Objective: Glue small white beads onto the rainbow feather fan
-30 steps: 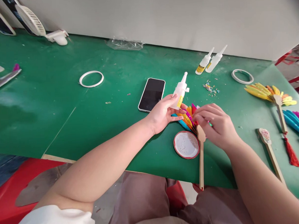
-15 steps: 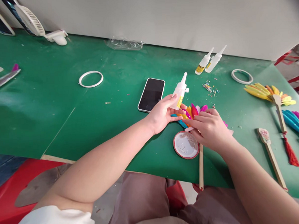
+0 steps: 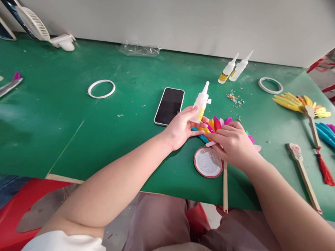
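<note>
My left hand [image 3: 181,128] is wrapped round a translucent glue bottle [image 3: 200,104] with a yellow label, its nozzle pointing up. Beneath both hands lies a fan with multicoloured petals [image 3: 217,123], partly covered by my fingers; its wooden handle [image 3: 225,189] reaches past the table's front edge. Over the middle of the fan, my right hand [image 3: 232,143] is closed with fingers pressed together. What its fingertips hold, if anything, is hidden. A red-rimmed white lid [image 3: 208,162] with tiny beads in it sits just left of the handle.
A phone [image 3: 169,106] lies left of the bottle. Two more glue bottles [image 3: 227,69] stand behind, near scattered coloured bits [image 3: 235,98]. White rings [image 3: 101,89] lie on the green table [image 3: 60,118]. On the right are a yellow fan [image 3: 290,101] and a wooden handle piece [image 3: 303,172].
</note>
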`<state>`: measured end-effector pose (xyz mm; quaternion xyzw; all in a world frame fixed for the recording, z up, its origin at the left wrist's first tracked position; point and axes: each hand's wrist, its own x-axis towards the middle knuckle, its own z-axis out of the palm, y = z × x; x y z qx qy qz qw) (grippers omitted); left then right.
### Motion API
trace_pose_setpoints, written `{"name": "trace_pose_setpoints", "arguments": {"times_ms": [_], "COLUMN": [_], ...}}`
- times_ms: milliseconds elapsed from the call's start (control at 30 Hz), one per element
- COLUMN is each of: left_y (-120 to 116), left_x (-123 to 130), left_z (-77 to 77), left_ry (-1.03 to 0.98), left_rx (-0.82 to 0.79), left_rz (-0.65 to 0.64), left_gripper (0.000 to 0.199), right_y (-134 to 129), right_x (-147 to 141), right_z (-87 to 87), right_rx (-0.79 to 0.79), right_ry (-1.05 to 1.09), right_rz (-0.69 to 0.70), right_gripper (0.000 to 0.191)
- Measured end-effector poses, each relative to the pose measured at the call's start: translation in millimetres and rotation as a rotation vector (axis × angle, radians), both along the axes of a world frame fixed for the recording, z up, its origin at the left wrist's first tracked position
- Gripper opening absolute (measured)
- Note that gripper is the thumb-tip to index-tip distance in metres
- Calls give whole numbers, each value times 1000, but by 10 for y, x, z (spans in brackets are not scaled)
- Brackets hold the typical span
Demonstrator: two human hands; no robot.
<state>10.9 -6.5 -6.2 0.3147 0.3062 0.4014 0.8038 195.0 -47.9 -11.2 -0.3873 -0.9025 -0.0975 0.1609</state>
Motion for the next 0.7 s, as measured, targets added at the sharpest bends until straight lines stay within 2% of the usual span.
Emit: {"name": "trace_pose_setpoints", "arguments": {"times_ms": [567,700], "left_y": [9,1], "left_x": [-17,-14], "left_z": [-8,-9], "left_ry": [-8,3], "left_rx": [-6,-7], "left_rz": [3,0], "left_gripper": [28,28], "right_y": [6,-1], "right_x": [-12,-6], "right_z": [-26,5], "right_rx": [-36,-22], "right_ry": [32,203], "right_rz": [0,16], "right_gripper": [24,24]}}
